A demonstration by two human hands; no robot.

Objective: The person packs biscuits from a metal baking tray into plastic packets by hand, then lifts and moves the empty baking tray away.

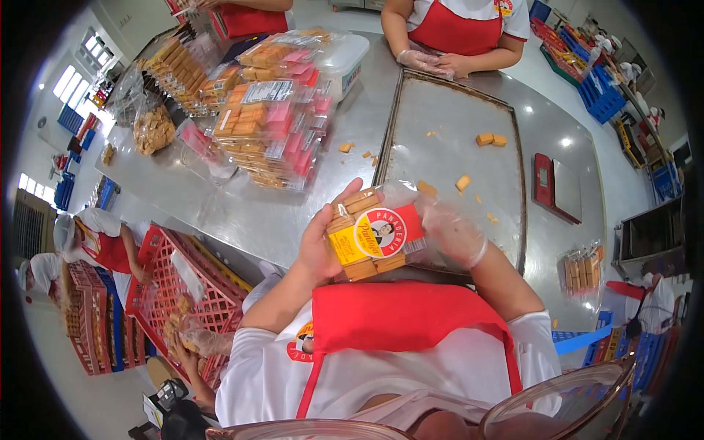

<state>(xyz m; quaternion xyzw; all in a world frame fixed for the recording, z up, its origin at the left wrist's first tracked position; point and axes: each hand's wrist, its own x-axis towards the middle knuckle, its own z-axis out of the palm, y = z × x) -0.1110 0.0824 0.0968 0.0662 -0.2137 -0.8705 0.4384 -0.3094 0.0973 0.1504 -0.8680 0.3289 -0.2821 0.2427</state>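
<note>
A clear bag of biscuit sticks (364,265) with a red and yellow printed label is held in front of my apron, label facing up. My bare left hand (317,238) grips its left side, thumb along the edge. At the right end, my right hand (456,233), in a clear plastic glove, has its fingers on the bag's loose plastic; the fingertips are partly hidden. Just beyond the bag, loose biscuit pieces (463,182) and crumbs lie on a large metal baking tray (447,110).
Stacked filled bags (268,117) stand at the table's left, beside a lidded plastic tub (345,62). A red scale (544,180) and another biscuit bag (583,271) lie to the right. A co-worker's gloved hands (429,64) rest at the tray's far edge. Red crates (198,271) stand lower left.
</note>
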